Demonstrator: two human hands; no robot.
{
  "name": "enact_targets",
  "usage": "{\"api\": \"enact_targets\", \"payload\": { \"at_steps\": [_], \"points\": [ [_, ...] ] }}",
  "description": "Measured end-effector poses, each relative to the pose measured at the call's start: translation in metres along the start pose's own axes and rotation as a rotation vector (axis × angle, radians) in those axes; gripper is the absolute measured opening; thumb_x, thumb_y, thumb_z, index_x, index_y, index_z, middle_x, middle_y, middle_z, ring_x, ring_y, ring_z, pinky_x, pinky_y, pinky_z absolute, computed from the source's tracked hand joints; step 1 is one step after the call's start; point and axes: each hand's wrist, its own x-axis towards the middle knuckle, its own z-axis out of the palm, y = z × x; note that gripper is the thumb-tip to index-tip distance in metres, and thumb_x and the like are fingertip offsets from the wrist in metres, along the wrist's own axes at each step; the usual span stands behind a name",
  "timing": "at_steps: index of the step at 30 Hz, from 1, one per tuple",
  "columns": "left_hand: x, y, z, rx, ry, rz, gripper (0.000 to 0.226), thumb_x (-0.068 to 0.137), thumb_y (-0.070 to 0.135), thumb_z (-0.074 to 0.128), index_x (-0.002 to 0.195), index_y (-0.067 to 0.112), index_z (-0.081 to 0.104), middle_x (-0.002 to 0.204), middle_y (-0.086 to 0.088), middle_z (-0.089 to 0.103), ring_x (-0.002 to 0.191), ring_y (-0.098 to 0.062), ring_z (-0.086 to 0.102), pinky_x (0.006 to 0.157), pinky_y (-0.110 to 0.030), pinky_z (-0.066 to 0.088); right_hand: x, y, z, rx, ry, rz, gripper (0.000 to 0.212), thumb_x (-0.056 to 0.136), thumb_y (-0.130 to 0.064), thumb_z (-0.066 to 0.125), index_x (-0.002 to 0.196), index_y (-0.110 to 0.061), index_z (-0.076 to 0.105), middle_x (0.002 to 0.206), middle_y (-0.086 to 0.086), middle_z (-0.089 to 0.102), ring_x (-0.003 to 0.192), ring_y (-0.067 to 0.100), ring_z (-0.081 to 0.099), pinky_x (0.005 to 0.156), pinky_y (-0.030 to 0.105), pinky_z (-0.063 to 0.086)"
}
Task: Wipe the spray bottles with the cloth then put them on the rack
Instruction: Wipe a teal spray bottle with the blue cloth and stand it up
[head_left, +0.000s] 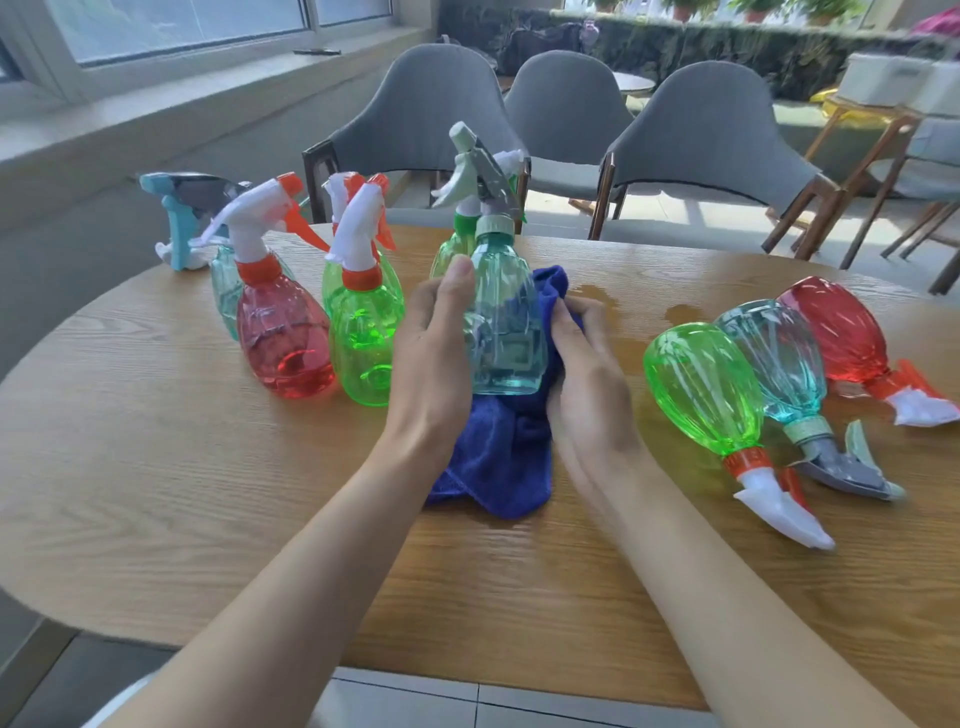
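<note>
While seemingly midway, holds bottle (506, 322) in left grip (431, 353), wipes with cloth (493, 457) clutched in right grip (587, 384); shows no rack

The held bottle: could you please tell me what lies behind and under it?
A blue cloth lies behind and below the bottle, gripped by the right hand. A green bottle stands farther back, mostly covered. The table under the cloth is hidden.

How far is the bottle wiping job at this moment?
Perhaps done: the upright bottles, like the red bottle. In hand: left hand holds the pale blue bottle, right hand holds the blue cloth against it. Left: three lying bottles; no rack shows.
</note>
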Motion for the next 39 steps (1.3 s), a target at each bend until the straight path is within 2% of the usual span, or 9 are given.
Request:
{"api": "enact_targets", "payload": {
  "at_steps": [8, 13, 17, 20, 23, 26, 30, 34, 39],
  "points": [
    [-0.003, 0.004, -0.005, 0.020, -0.128, -0.037, 0.051, 0.094, 0.063, 0.061, 0.121, 0.021, 0.075, 0.116, -0.010, 0.078, 0.114, -0.034, 0.074, 0.103, -0.066, 0.056, 0.004, -0.001, -0.005, -0.082, 0.022, -0.005, 0.013, 0.107, -0.034, 0.059, 0.108, -0.023, 0.066, 0.106, 0.004, 0.074, 0.098, 0.019, 0.070, 0.092, 0.046, 0.056],
    [-0.008, 0.002, 0.001, 0.099, -0.123, 0.002, 0.038, 0.094, 0.065, 0.060, 0.104, 0.033, 0.078, 0.110, 0.005, 0.079, 0.113, -0.020, 0.073, 0.104, -0.057, 0.056, 0.003, -0.009, -0.007, -0.072, 0.061, 0.020, 0.025, 0.112, -0.029, 0.051, 0.118, -0.014, 0.070, 0.111, 0.011, 0.076, 0.101, 0.024, 0.072, 0.096, 0.050, 0.058],
    [0.001, 0.006, -0.005, 0.102, 0.020, 0.019, 0.023, 0.106, 0.054, 0.056, 0.104, 0.037, 0.071, 0.100, 0.021, 0.073, 0.094, 0.014, 0.065, 0.094, -0.026, 0.048, -0.004, -0.001, -0.001, -0.406, -0.010, -0.097, 0.041, 0.098, -0.040, 0.064, 0.136, -0.025, 0.068, 0.131, -0.006, 0.073, 0.128, 0.015, 0.065, 0.117, 0.050, 0.045],
    [0.005, 0.005, -0.008, 0.098, 0.012, 0.018, 0.032, 0.104, 0.059, 0.057, 0.111, 0.032, 0.073, 0.113, 0.010, 0.076, 0.115, -0.009, 0.070, 0.107, -0.041, 0.050, -0.005, -0.001, -0.003, -0.474, -0.038, -0.138, 0.053, 0.099, -0.039, 0.062, 0.149, -0.022, 0.060, 0.142, -0.011, 0.067, 0.137, 0.007, 0.058, 0.122, 0.043, 0.040],
    [-0.003, 0.005, -0.003, 0.135, -0.060, 0.063, 0.035, 0.107, 0.054, 0.056, 0.112, 0.023, 0.072, 0.106, 0.003, 0.077, 0.107, -0.016, 0.073, 0.099, -0.040, 0.056, 0.001, -0.008, -0.009, -0.304, -0.006, -0.073, 0.040, 0.104, -0.038, 0.061, 0.141, -0.023, 0.066, 0.133, -0.003, 0.074, 0.130, 0.019, 0.066, 0.117, 0.052, 0.047],
    [-0.011, 0.005, 0.002, 0.180, -0.139, 0.088, 0.032, 0.109, 0.046, 0.056, 0.118, 0.019, 0.071, 0.093, 0.012, 0.077, 0.093, 0.001, 0.072, 0.088, -0.022, 0.055, 0.004, -0.012, -0.012, -0.185, 0.039, 0.033, 0.037, 0.099, -0.047, 0.062, 0.128, -0.025, 0.073, 0.125, 0.003, 0.077, 0.122, 0.024, 0.071, 0.113, 0.059, 0.049],
    [-0.009, 0.006, 0.002, 0.177, -0.126, 0.085, 0.029, 0.108, 0.049, 0.058, 0.109, 0.024, 0.072, 0.087, 0.008, 0.073, 0.087, -0.010, 0.070, 0.091, -0.042, 0.057, -0.001, -0.011, -0.012, -0.322, 0.002, -0.048, 0.035, 0.105, -0.039, 0.058, 0.136, -0.025, 0.067, 0.124, -0.001, 0.076, 0.121, 0.022, 0.070, 0.112, 0.057, 0.050],
    [-0.013, 0.007, 0.001, 0.185, -0.165, 0.134, 0.023, 0.108, 0.041, 0.060, 0.108, 0.022, 0.072, 0.082, 0.004, 0.073, 0.078, -0.005, 0.067, 0.078, -0.024, 0.055, -0.001, -0.019, -0.015, -0.297, 0.012, -0.048, 0.026, 0.109, -0.033, 0.058, 0.129, -0.022, 0.070, 0.117, 0.000, 0.078, 0.112, 0.019, 0.073, 0.103, 0.046, 0.056],
    [-0.022, 0.003, 0.004, 0.232, -0.205, 0.185, 0.017, 0.107, 0.041, 0.064, 0.110, 0.027, 0.074, 0.098, -0.017, 0.076, 0.086, -0.009, 0.070, 0.075, -0.019, 0.055, -0.001, -0.022, -0.015, 0.032, -0.001, 0.129, 0.033, 0.112, -0.037, 0.048, 0.117, -0.017, 0.074, 0.111, 0.007, 0.077, 0.101, 0.019, 0.074, 0.087, 0.036, 0.059]
  ]
}}
